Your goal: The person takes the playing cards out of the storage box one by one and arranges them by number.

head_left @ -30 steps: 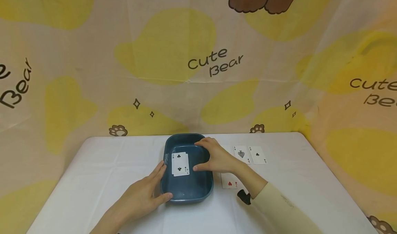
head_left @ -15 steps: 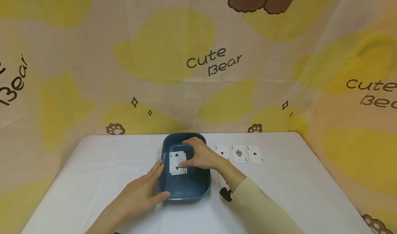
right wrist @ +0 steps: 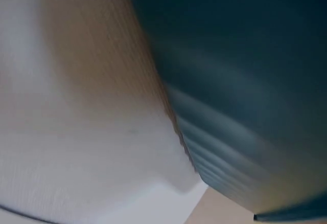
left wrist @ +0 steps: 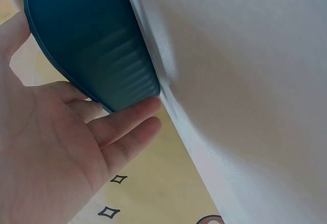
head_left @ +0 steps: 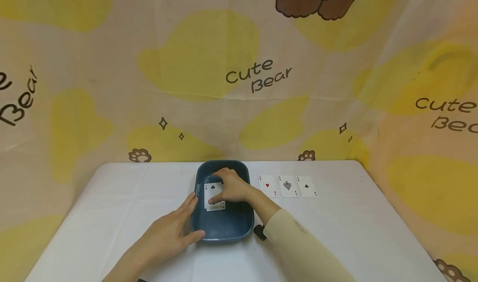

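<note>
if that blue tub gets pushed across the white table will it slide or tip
The blue tub probably slides rather than tips: it looks low and wide, sitting flat on the table. It is likely light, being thin plastic holding only playing cards. The left hand braces its side, hinting it shifts easily.

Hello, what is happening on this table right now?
A person works with playing cards and a dark blue tray on a white table. The left hand rests against the tray's near left side, fingers straight. The right hand reaches inside and touches the cards in the tray, a two of clubs on top. Three aces lie in a row to the right.
</note>
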The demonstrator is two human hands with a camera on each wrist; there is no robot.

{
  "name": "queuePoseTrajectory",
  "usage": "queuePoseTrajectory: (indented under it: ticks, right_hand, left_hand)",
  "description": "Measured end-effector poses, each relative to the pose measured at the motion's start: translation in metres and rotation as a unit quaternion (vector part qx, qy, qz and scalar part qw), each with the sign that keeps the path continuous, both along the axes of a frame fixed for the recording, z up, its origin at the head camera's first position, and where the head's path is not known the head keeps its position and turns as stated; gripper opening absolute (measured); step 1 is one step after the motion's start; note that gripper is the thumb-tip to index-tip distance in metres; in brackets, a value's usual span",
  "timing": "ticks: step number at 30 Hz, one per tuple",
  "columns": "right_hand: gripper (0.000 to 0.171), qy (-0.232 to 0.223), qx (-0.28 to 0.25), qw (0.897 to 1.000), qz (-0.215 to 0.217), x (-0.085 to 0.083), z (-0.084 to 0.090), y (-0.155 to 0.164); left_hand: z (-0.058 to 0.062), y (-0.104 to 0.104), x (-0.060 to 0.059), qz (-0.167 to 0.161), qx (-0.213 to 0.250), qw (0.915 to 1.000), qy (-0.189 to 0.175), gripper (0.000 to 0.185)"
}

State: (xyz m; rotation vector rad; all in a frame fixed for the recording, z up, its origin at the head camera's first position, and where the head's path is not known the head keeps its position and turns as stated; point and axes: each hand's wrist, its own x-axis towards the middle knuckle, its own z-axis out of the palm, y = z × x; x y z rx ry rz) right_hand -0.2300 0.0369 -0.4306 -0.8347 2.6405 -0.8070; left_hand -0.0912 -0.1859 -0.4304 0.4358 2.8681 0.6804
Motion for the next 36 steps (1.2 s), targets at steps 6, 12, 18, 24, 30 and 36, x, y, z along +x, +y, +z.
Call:
queuePoseTrajectory:
  ticks: [6, 12, 18, 24, 30, 36]
  right_hand:
    - [0.089, 0.023, 0.060, 0.998, 0.009, 0.000, -0.002, -0.007]
    - [0.091, 0.025, 0.094, 0.995, 0.001, -0.003, -0.006, -0.008]
    - [0.095, 0.020, 0.118, 0.993, -0.006, -0.004, -0.009, -0.008]
    - [0.095, 0.032, 0.132, 0.991, -0.005, -0.004, -0.010, -0.009]
    - [0.089, 0.037, 0.131, 0.991, -0.011, -0.003, -0.010, -0.010]
    - [0.091, 0.030, 0.107, 0.994, -0.016, -0.004, -0.011, -0.011]
  left_hand:
    - [0.000, -0.001, 0.000, 0.002, 0.001, 1.0000, -0.001, 0.101]
    - [-0.003, 0.000, -0.002, 0.008, -0.003, 1.0000, 0.000, 0.100]
    - [-0.004, 0.000, -0.001, 0.001, -0.001, 1.0000, -0.003, 0.101]
    - [-0.004, 0.000, -0.002, 0.004, -0.003, 1.0000, -0.001, 0.102]
    - [-0.004, 0.000, -0.002, 0.010, -0.006, 0.9999, -0.003, 0.101]
    - [-0.002, 0.000, -0.001, 0.010, 0.000, 0.9999, -0.007, 0.101]
